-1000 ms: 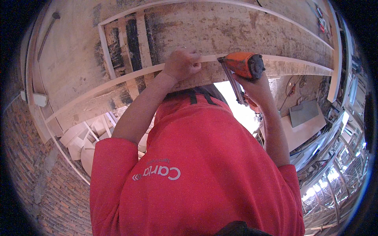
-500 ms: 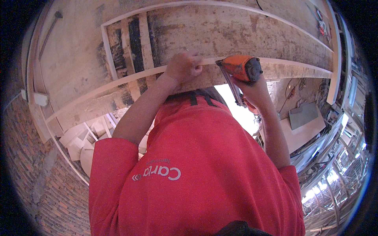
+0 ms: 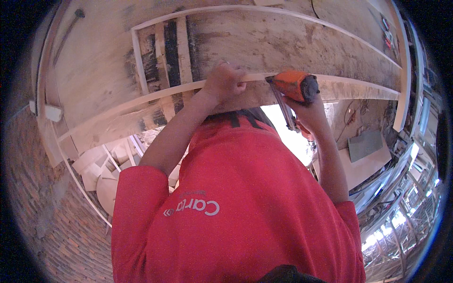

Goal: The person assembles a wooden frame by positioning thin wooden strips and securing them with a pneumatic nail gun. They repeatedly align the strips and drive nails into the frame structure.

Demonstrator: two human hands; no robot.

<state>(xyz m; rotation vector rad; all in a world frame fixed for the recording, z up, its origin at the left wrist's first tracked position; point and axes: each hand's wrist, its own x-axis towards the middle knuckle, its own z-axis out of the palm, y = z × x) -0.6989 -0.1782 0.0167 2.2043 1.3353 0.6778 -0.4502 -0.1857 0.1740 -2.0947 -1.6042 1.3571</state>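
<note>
My left hand (image 3: 223,80) is closed over a long pale wooden strip (image 3: 160,95) at the near side of a worn worktable, its fingers curled. An orange and black nail gun (image 3: 291,85) is in my right hand (image 3: 309,112), wrapped round its grip. The gun's dark nose points left and sits at the strip, a short way right of my left hand; whether it presses on the wood I cannot tell. Along the far side runs a second strip (image 3: 264,8). A short crosspiece (image 3: 138,61) joins the two at the left, forming a long frame.
A hammer-like tool (image 3: 68,34) lies at the far left of the table. Red-handled tools (image 3: 388,40) lie at the far right, near a long edge board (image 3: 402,99). Pale wood offcuts (image 3: 108,181) are below left. A grey panel (image 3: 365,146) rests below right. Brickwork (image 3: 47,226) shows lower left.
The whole view has shifted slightly, so table and frame appear a little further right and lower. Both hands keep their holds, and the nail gun stays by the strip.
</note>
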